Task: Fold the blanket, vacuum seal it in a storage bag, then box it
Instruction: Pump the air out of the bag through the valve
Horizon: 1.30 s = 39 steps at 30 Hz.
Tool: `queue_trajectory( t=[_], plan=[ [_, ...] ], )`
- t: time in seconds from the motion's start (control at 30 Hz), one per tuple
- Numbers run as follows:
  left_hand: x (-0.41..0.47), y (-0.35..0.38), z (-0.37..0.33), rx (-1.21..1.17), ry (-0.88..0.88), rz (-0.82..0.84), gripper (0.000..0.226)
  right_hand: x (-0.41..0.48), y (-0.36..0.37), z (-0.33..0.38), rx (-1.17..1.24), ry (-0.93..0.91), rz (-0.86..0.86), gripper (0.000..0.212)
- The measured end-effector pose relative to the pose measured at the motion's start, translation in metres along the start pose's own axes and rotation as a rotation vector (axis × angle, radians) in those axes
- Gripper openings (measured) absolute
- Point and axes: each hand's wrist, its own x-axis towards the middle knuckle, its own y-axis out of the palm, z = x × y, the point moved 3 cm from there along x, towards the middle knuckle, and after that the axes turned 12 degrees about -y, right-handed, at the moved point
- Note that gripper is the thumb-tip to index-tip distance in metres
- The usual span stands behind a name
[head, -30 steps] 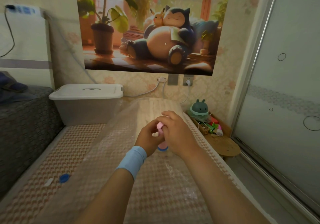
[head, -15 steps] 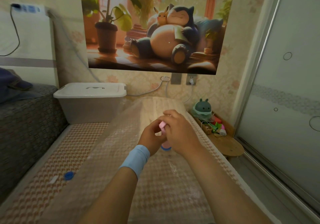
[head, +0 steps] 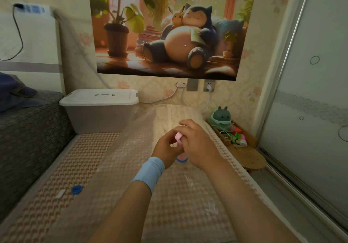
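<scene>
At mid-frame the left hand (head: 165,146) and right hand (head: 197,145) share one grip, pinching a small pink plastic piece (head: 178,136) just above the round blue valve (head: 181,160) of the clear plastic storage bag (head: 131,167). The bag lies along the patterned bed (head: 84,158), with the pale blanket (head: 175,114) inside at its far end. Open bed shows left of the bag, and its right edge runs near the bed's edge. A white-lidded grey plastic box (head: 99,111) stands at centre left.

Counted two hands: left hand (head: 165,149), right hand (head: 199,148). One storage box (head: 99,114), one storage bag (head: 131,167), one blue cap (head: 76,189), one white clip (head: 60,193), one pink piece (head: 178,136), one poster (head: 169,30).
</scene>
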Motion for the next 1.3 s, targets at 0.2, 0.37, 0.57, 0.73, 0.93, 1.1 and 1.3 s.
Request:
queue_trajectory(
  t=[0.2, 0.37, 0.57, 0.73, 0.93, 1.1, 1.3],
  plan=[
    [0.004, 0.001, 0.000, -0.026, 0.005, 0.046, 0.040, 0.017, -0.062, 0.038, -0.081, -0.275, -0.549, 0.036],
    [0.002, 0.006, 0.001, 0.014, -0.003, 0.031, 0.038, 0.011, -0.042, 0.027, -0.063, -0.199, -0.534, 0.037],
    [0.002, -0.001, 0.001, 0.015, -0.004, 0.002, 0.035, 0.005, -0.011, 0.009, -0.010, -0.021, -0.051, 0.039],
    [0.001, 0.001, -0.001, -0.006, 0.013, 0.046, 0.039, 0.020, -0.071, 0.050, -0.074, -0.312, -0.609, 0.036],
    [0.001, 0.001, 0.002, 0.049, -0.004, -0.005, 0.040, 0.005, -0.011, 0.017, -0.021, -0.099, -0.275, 0.038],
    [0.000, -0.002, -0.001, 0.008, 0.009, 0.010, 0.035, 0.005, -0.012, 0.012, -0.002, -0.052, -0.131, 0.036],
    [0.004, 0.005, 0.002, 0.017, -0.006, 0.031, 0.039, 0.019, -0.071, 0.042, -0.097, -0.309, -0.692, 0.035]
  ],
)
